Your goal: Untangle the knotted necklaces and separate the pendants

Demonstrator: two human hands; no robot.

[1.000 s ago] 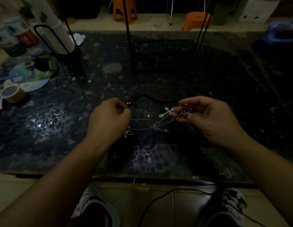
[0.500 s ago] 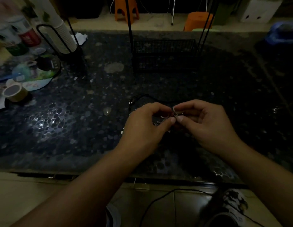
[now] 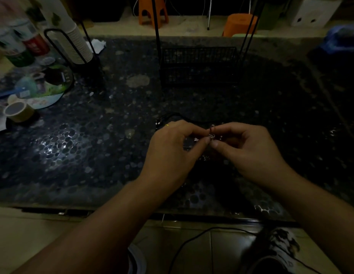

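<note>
Your left hand (image 3: pixel 170 153) and right hand (image 3: pixel 249 149) meet fingertip to fingertip just above the dark pebbled surface (image 3: pixel 77 147). Both have fingers curled, pinching the same small metal part of the necklaces (image 3: pixel 211 133) between thumb and forefinger. The rest of the tangle lies mostly hidden under your hands; a black cord (image 3: pixel 184 117) loops out just beyond your left knuckles. A wire basket (image 3: pixel 199 66) stands well beyond both hands, a tape roll (image 3: pixel 18 111) far off your left.
</note>
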